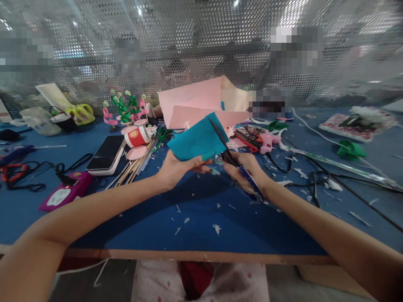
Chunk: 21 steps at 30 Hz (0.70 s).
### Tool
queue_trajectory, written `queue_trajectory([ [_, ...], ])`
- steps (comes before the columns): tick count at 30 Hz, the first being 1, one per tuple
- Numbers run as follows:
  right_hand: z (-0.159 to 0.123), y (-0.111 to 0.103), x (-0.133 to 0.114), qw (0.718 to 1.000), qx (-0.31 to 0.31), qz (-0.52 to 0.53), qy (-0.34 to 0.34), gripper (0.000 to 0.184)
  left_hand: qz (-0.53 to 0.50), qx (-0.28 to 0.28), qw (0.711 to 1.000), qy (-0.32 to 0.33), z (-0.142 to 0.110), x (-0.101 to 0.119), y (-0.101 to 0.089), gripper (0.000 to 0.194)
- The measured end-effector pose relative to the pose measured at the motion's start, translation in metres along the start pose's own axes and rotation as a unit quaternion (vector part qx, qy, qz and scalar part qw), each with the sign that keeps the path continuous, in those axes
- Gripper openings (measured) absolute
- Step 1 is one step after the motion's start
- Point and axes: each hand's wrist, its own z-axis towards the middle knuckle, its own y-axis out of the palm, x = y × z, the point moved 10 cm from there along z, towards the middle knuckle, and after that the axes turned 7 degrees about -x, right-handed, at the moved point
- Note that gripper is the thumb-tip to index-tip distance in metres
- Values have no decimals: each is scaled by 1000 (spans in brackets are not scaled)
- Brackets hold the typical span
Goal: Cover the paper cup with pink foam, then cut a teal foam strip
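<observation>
A folded-looking piece of teal paper (198, 140) is pinched in my left hand (178, 167), thumb on top and fingers beneath its lower edge. My right hand (247, 170) grips a pair of scissors (250, 182) with dark blue handles. The dark blades point up and away, lying along the right side of the paper; whether they are cutting into it I cannot tell. Both hands are above the blue tabletop (195, 226), close together. Behind the teal paper stand large pink sheets (195, 98).
To the left are a phone (108, 153), a purple power block (67, 191), wooden sticks (132, 167), a paper cup (137, 136) and small ribbon plants (126, 109). A pink glue gun (267, 140) and black cables (313, 180) lie right. White scraps (216, 228) litter the table.
</observation>
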Motion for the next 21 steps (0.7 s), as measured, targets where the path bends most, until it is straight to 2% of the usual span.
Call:
queue_trajectory([
  [5, 0, -1, 0, 1000, 8, -5, -9, 28, 8, -23, 1000, -10, -1, -2, 6, 33],
  [11, 0, -2, -7, 999, 19, 11, -44, 25, 7, -21, 1000, -12, -2, -2, 7, 33],
  [21, 0, -2, -3, 999, 15, 19, -21, 25, 2, -28, 1000, -8, -1, 0, 9, 30],
])
